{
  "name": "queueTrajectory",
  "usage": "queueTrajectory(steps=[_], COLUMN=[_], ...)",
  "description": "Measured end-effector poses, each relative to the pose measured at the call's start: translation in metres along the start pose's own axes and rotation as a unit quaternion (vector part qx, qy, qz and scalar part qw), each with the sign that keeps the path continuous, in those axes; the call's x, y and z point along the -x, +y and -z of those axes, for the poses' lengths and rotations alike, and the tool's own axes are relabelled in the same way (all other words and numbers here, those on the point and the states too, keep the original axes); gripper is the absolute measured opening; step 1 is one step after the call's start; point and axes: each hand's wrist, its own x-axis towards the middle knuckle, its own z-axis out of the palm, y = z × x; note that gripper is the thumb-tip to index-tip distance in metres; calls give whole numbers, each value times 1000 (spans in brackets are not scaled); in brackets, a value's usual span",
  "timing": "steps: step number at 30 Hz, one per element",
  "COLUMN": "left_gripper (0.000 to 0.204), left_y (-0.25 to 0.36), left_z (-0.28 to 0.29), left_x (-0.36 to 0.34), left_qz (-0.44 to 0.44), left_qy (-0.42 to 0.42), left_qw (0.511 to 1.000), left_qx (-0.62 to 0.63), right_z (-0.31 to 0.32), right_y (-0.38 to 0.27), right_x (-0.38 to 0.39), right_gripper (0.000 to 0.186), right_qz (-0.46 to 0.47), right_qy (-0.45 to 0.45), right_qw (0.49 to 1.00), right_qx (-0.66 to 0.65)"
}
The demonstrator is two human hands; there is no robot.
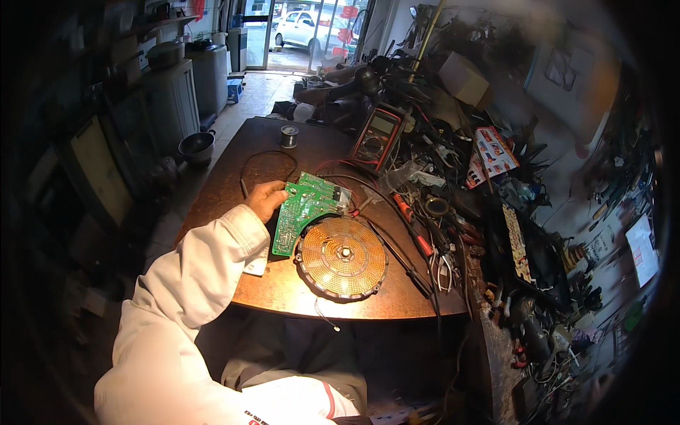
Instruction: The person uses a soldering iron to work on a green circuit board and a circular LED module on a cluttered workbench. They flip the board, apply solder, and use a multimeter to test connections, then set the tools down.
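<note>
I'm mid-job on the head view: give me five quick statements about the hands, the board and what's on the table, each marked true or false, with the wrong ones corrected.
1. The left hand grips a green circuit board. True.
2. A round amber disc lies on the table, nearer the person than the multimeter. True.
3. The right hand rests on the round amber disc. False: the right hand is not in view.
4. A small spool stands to the left of the multimeter. True.
5. The small spool stands nearer the person than the round amber disc. False: it stands farther away.

Circuit board (301, 212) left of disc (342, 258), multimeter (377, 139) behind
</note>
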Motion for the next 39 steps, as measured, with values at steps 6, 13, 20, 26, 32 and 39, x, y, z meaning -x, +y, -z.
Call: queueTrajectory(steps=[6,13,20,26,32,39], left_gripper=[31,25,21,23,27,28], left_y=[10,34,48,61,56,52], left_z=[-32,-32,-42,-36,-37,-38], left_x=[9,26,28,31,31,31], left_qz=[-75,-76,-56,-4,-1,-16], left_qy=[36,109,103,67,66,70], left_qw=[996,988,985,990,994,993], left_qx=[-11,-81,-125,-125,-86,-98], right_z=[22,-79,-175,-199,-198,-202], right_y=[-291,-603,-730,-765,-772,-773], right_x=[84,197,267,289,289,293], right_gripper=[35,23,46,50,47,39], right_qz=[335,604,410,374,343,320], right_qy=[-75,-125,-194,-152,-166,-190], right_qw=[929,752,838,875,885,880], right_qx=[-141,-232,-305,-269,-269,-295])
